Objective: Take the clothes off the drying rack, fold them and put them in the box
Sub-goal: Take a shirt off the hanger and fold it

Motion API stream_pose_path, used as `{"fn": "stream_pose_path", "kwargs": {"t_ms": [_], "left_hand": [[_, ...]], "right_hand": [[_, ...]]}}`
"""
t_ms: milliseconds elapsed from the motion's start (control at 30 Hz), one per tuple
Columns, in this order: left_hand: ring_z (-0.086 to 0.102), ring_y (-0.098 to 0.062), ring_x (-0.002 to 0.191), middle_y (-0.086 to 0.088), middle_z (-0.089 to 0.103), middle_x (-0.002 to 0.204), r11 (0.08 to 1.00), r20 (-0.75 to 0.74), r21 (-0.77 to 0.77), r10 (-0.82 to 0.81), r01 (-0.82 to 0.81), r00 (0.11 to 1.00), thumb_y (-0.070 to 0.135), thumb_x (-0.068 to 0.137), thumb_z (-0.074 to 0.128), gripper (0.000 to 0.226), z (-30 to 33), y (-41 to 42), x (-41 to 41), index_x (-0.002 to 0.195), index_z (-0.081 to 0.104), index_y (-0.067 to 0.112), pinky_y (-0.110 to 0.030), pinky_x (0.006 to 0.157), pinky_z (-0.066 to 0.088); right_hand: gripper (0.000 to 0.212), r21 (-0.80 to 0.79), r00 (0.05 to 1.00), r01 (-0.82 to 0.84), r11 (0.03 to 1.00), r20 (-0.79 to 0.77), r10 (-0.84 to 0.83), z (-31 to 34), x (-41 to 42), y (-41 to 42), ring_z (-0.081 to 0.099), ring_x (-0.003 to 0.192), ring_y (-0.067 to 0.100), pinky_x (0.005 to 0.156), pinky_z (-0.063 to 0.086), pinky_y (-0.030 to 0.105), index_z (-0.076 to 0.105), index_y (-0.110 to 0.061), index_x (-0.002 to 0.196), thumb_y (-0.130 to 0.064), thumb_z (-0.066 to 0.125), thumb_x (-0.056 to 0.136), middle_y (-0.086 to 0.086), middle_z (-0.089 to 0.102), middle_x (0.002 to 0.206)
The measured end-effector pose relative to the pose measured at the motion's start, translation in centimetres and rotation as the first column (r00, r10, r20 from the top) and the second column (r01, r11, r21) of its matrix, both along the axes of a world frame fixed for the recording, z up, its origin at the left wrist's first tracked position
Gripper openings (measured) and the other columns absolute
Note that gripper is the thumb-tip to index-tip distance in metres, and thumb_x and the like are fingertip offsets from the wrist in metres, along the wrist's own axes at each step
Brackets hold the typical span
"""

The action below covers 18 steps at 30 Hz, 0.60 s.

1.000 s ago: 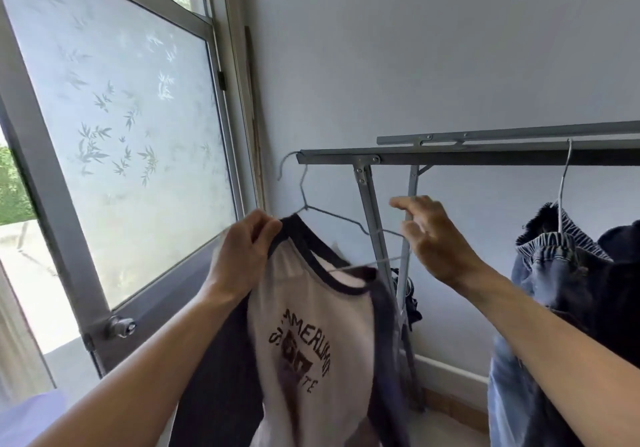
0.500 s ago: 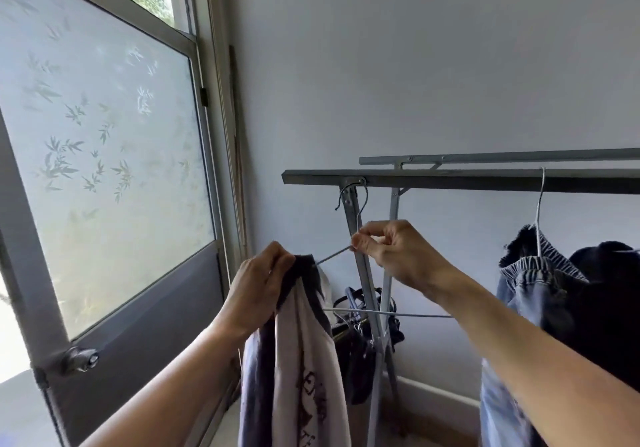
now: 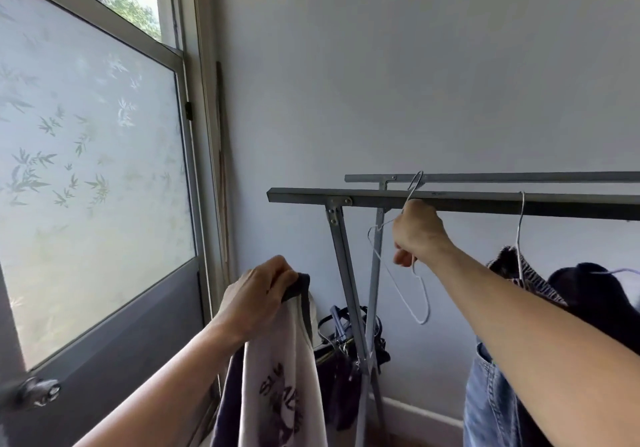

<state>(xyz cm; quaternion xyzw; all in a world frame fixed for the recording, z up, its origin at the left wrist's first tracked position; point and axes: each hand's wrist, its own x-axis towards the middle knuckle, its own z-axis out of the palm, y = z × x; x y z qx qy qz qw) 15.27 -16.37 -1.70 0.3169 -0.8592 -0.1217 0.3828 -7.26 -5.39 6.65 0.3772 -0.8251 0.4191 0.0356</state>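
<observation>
Shirt (image 3: 277, 360) gripped at collar by left hand (image 3: 256, 299), right hand (image 3: 417, 233) raised, clutching wire hanger (image 3: 398, 273) at rack rail (image 3: 485, 202)

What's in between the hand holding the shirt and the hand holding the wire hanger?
In the head view, the drying rack's slanted grey leg stands between the left hand, gripping the shirt, and the right hand, holding the wire hanger. Behind it is bare wall.
</observation>
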Motion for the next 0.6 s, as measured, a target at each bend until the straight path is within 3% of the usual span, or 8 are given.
{"fn": "stream_pose_path", "kwargs": {"t_ms": [133,267,300,367,433,500,533,600], "left_hand": [[0.057,-0.01,0.071,0.011,0.06,0.071,0.994,-0.023,0.005,-0.107,0.108,0.994,0.032,0.099,0.053,0.025,1.2,-0.6,0.6,0.074,0.05,0.03,-0.034,0.07,0.046],[0.048,-0.002,0.062,0.01,0.054,0.067,0.986,-0.059,-0.004,-0.165,0.165,0.985,0.022,0.099,0.054,0.027,2.2,-0.8,1.5,0.073,0.05,0.022,-0.021,0.061,0.039],[0.048,-0.001,0.061,0.01,0.053,0.066,0.986,-0.066,-0.008,-0.169,0.169,0.983,0.021,0.099,0.054,0.028,2.3,-0.9,1.7,0.072,0.049,0.023,-0.017,0.058,0.037],[0.048,0.002,0.06,0.012,0.052,0.064,0.984,-0.078,0.008,-0.177,0.178,0.981,0.02,0.099,0.054,0.028,2.4,-1.0,2.5,0.072,0.049,0.023,-0.015,0.058,0.036],[0.048,0.004,0.058,0.014,0.051,0.062,0.981,-0.09,0.035,-0.189,0.193,0.978,0.019,0.099,0.054,0.028,2.6,-1.0,3.1,0.072,0.05,0.023,-0.013,0.058,0.036],[0.048,0.004,0.057,0.014,0.051,0.062,0.972,-0.097,0.072,-0.218,0.225,0.971,0.017,0.099,0.055,0.026,3.0,-0.5,3.4,0.073,0.053,0.021,-0.012,0.057,0.037],[0.048,0.004,0.057,0.013,0.052,0.063,0.963,-0.106,0.096,-0.242,0.252,0.965,0.016,0.099,0.055,0.025,3.3,0.0,3.4,0.074,0.055,0.019,-0.011,0.057,0.037],[0.05,0.003,0.059,0.007,0.057,0.066,0.932,-0.134,0.146,-0.313,0.331,0.94,0.013,0.099,0.054,0.021,3.9,1.1,3.5,0.078,0.059,0.012,-0.012,0.059,0.041]], "right_hand": [[0.019,0.054,1.0,0.003,0.999,-0.008,-0.002,-0.2,0.3,-2.0,0.066,0.043,0.026,0.054,0.06,0.035,0.053,0.002,0.087,-0.001,0.037,0.096,0.016,0.065,0.061],[0.02,0.175,0.999,0.02,0.984,-0.035,-0.014,-1.6,-0.1,-2.7,0.065,0.043,0.021,0.048,0.054,0.027,0.055,0.005,0.106,-0.001,0.039,0.095,0.014,0.064,0.066],[0.023,0.216,0.997,0.042,0.975,-0.075,-0.027,-1.9,-0.1,-2.7,0.068,0.05,0.023,0.054,0.055,0.028,0.055,0.004,0.112,-0.005,0.04,0.096,0.014,0.067,0.073],[0.034,0.286,0.964,0.132,0.949,-0.261,-0.055,-2.6,0.3,-2.1,0.069,0.087,0.032,0.075,0.053,0.035,0.049,0.002,0.126,-0.019,0.043,0.1,0.018,0.066,0.102],[0.043,0.078,0.87,0.133,0.988,-0.487,-0.078,-3.6,2.2,-0.8,0.053,0.113,0.036,0.087,0.045,0.043,0.045,0.0,0.13,-0.031,0.045,0.1,0.019,0.055,0.123],[0.034,-0.285,0.814,-0.233,0.93,-0.581,0.026,-5.0,6.3,0.9,0.052,0.114,0.029,0.088,0.046,0.039,0.053,-0.005,0.125,-0.026,0.048,0.099,0.012,0.057,0.122],[0.031,-0.356,0.815,-0.432,0.829,-0.548,0.189,-5.5,8.5,1.3,0.055,0.114,0.021,0.09,0.047,0.031,0.055,-0.009,0.125,-0.022,0.049,0.098,0.006,0.06,0.121],[0.034,-0.334,0.742,-0.671,0.662,-0.288,0.606,-6.1,11.6,1.4,0.056,0.115,0.006,0.093,0.042,0.01,0.054,-0.016,0.13,-0.016,0.054,0.096,-0.004,0.062,0.122]]}}
